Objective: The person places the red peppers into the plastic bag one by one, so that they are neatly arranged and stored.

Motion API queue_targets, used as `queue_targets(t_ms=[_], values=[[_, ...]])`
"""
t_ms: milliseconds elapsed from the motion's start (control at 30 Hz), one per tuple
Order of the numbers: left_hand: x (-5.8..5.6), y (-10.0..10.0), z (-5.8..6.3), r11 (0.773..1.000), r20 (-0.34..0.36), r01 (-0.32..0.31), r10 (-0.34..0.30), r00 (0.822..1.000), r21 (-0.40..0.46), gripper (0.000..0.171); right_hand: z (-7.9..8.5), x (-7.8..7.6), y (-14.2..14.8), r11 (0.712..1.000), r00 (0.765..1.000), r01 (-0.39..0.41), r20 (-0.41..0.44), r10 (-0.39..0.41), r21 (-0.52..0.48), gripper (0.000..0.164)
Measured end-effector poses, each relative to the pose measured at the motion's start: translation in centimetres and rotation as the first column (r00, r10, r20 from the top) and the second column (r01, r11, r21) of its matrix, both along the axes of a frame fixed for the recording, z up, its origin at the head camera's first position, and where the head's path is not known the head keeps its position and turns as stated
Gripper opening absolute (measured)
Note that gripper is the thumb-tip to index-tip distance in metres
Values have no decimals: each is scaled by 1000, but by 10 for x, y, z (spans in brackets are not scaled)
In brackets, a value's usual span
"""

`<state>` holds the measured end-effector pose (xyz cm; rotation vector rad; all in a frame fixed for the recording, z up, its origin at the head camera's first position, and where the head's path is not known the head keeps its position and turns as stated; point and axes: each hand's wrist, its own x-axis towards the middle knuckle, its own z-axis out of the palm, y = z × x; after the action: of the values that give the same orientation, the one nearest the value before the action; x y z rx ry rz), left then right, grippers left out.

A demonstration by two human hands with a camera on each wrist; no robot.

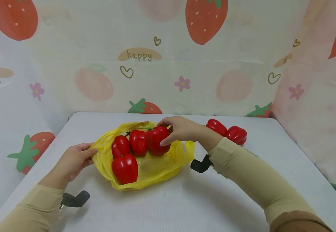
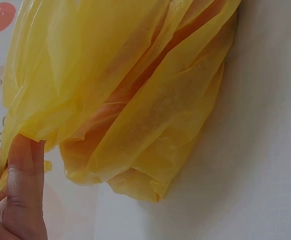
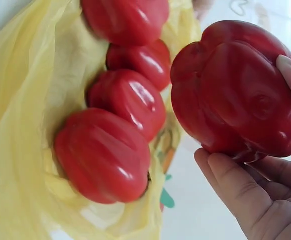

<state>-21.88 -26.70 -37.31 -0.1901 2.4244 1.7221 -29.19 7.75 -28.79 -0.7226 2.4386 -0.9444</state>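
A yellow plastic bag [image 1: 153,180] lies spread with its mouth wide, and several red bell peppers [image 1: 125,169] sit inside. My left hand [image 1: 75,161] pinches the bag's left rim between thumb and fingers; the left wrist view shows the thin folded plastic [image 2: 150,120] hanging beside those fingers. Over the bag's right part, my right hand [image 1: 182,130] grips a red bell pepper [image 3: 240,90], thumb on one side and fingers on the other. In the right wrist view, this pepper is beside a row of bell peppers [image 3: 103,157] in the bag.
Two more red bell peppers [image 1: 237,135] lie on the white table [image 1: 162,209] at the back right, partly behind the right forearm. A strawberry-print cloth [image 1: 156,80] stands along the back and sides. A dark camera mount [image 1: 76,199] juts from the left wrist.
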Motion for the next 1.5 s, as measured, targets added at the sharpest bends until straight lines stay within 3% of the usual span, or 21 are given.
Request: queue_targets(t_ms=[333, 667, 967, 1500], values=[[1, 0, 2, 1000, 11, -4, 4, 1000, 5, 59, -19, -6, -26, 997, 999, -46, 31, 44, 66, 55], [1, -1, 1, 1000, 12, -9, 9, 1000, 17, 57, -31, -2, -38, 984, 995, -103, 33, 99, 146, 52], [1, 0, 2, 1000, 17, -12, 11, 1000, 16, 57, -46, 2, -41, 974, 989, -137, 86, 123, 182, 55], [3, 0, 2, 1000, 23, -11, 10, 1000, 28, 57, -62, 10, -40, 983, 975, -139, 190, 115, 119, 44]])
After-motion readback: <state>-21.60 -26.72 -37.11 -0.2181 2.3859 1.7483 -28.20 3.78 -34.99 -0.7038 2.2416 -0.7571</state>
